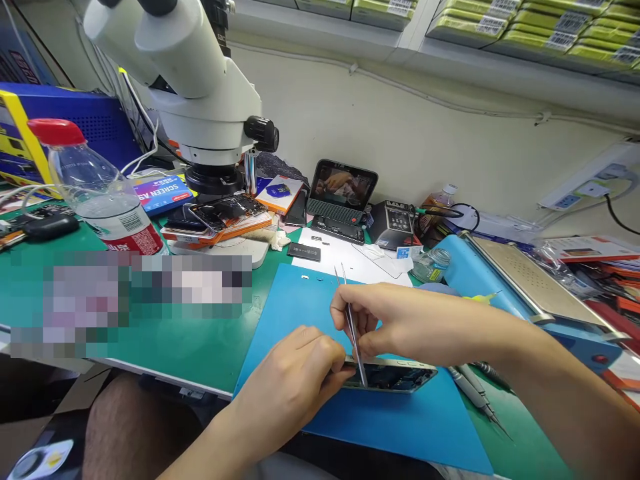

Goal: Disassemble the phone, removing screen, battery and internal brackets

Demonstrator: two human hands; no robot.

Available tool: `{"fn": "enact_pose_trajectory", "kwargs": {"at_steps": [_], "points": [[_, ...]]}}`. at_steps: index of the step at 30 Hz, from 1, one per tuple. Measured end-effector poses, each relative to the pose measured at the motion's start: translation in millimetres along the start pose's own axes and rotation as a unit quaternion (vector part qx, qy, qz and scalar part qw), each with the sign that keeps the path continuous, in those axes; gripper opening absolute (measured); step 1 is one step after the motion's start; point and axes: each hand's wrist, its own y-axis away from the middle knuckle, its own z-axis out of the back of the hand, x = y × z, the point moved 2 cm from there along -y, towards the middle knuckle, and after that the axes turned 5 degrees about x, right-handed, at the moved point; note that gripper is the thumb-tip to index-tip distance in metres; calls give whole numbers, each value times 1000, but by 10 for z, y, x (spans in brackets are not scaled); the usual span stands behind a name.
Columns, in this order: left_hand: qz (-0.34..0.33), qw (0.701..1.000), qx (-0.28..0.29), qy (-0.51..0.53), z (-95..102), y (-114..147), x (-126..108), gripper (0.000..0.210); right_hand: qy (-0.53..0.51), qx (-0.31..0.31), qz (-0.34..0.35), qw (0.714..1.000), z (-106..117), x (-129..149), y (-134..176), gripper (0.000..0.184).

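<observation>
An opened smartphone (405, 377) is tilted on its long edge above the blue mat (390, 430), its inside facing me. My left hand (293, 373) is closed around the phone's left end, fingers at the frame's edge. In my right hand (375, 320), closed fingers grip metal tweezers (352, 327). Two thin, parted ends of the tweezers point upward, while the lower end reaches the phone's interior near my left fingertips. Whether it presses on a part inside, I cannot tell. Small loose pieces (305, 277) lie at the mat's far edge.
A microscope (215, 127) stands at the back left, near a bottle (115, 193). Behind the mat are a black battery (304, 251) on white paper, a small screen (343, 190) and a glass jar (431, 265). At right lie a blue machine (510, 293) and a pen-like tool (475, 393).
</observation>
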Motion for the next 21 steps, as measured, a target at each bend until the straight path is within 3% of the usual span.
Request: {"fn": "enact_pose_trajectory", "kwargs": {"at_steps": [5,8,10,15,21], "points": [[42,998,21,28,-54,51,38,7,-102,-70,98,987,198,-122,78,20],[93,993,40,63,-101,72,99,22,-193,-229,126,946,401,-379,-87,26],[119,988,59,83,-125,65,140,31,-200,-270,107,936,480,-589,-319,25],[188,971,117,91,-144,2,207,23,-204,-287,37,935,502,-1026,-982,43],[222,959,170,34,-178,-68,247,15,-180,-295,9,938,479,-1183,-1406,44]]}}
